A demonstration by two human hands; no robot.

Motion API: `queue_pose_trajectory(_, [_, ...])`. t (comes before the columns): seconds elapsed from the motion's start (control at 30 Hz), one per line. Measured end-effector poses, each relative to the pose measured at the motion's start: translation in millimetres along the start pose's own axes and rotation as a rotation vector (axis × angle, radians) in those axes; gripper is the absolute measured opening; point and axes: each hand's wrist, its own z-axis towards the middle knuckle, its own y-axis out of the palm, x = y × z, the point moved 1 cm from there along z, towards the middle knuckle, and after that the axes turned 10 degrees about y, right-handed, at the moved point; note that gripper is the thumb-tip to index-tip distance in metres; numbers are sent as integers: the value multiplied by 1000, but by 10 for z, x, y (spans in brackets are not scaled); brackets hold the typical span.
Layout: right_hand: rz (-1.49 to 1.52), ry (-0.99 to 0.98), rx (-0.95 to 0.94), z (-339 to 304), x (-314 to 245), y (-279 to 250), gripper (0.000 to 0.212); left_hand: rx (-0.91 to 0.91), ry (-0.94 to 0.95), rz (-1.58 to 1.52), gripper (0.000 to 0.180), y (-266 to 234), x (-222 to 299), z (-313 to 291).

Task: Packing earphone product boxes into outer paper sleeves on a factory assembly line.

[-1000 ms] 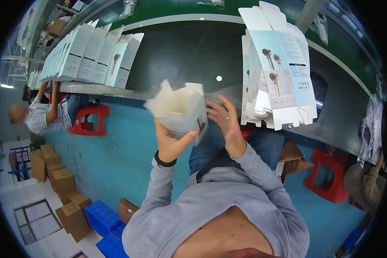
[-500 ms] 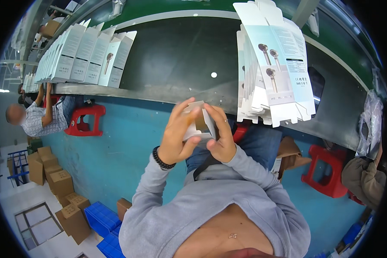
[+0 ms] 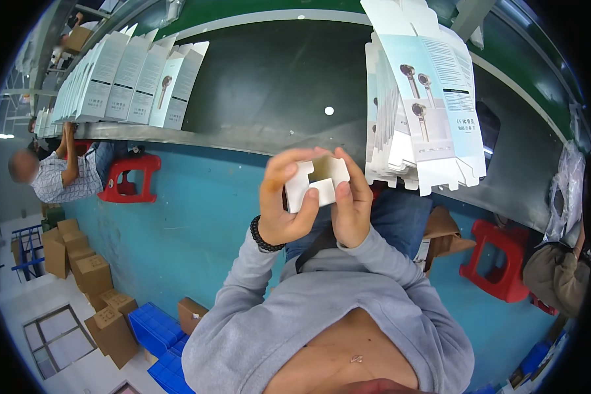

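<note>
A small white carton (image 3: 321, 193) is held between my two hands, just in front of the table edge, its end flaps folded partly inward around a gap. My left hand (image 3: 284, 203) grips its left side, thumb on the front flap; a black beaded bracelet circles that wrist. My right hand (image 3: 353, 209) holds the right side, thumb near the flap's edge. Printed flat cartons (image 3: 427, 105) lie stacked on the table to the right. At the left, folded-up cartons (image 3: 171, 88) stand upright in a row.
The dark work table (image 3: 269, 79) runs across the top. Beside the flat cartons lies a dark flat object (image 3: 487, 125). Red stools (image 3: 496, 262) stand on the blue floor. At the far left sits another person (image 3: 65, 180). Cardboard boxes (image 3: 93, 274) and blue crates (image 3: 156, 328) are at the lower left.
The carton has turned so its end opening and white flaps face me. Both my hands have shifted slightly right, and my thumbs now press at the flaps.
</note>
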Motion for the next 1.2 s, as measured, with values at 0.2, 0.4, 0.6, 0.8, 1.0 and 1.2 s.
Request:
queue_pose_trajectory(0.2, [-653, -15, -115, 60, -170, -92, 36, -56, 136, -52, 60, -133, -73, -97])
queue_pose_trajectory(0.4, [-215, 191, -36, 23, -50, -26, 34, -113, 208, 110, 127, -185, -94, -68])
queue_pose_trajectory(0.6, [-228, 230, -31, 87, -36, -22, 43, -114, 175, 135, 121, -197, -83, -59])
queue_pose_trajectory(0.8, [-6, 362, -170, 136, -52, -9, 71, -127, 184, 191, 119, -284, -54, -68])
queue_pose_trajectory(1.0, [-892, 49, -421, 123, -114, 1, 97, -562, -177, 198, 109, -667, 221, 131])
queue_pose_trajectory(1.2, [-501, -367, -471, 342, -665, 427, 62, 226, -99, 262, 89, -1583, 295, 319])
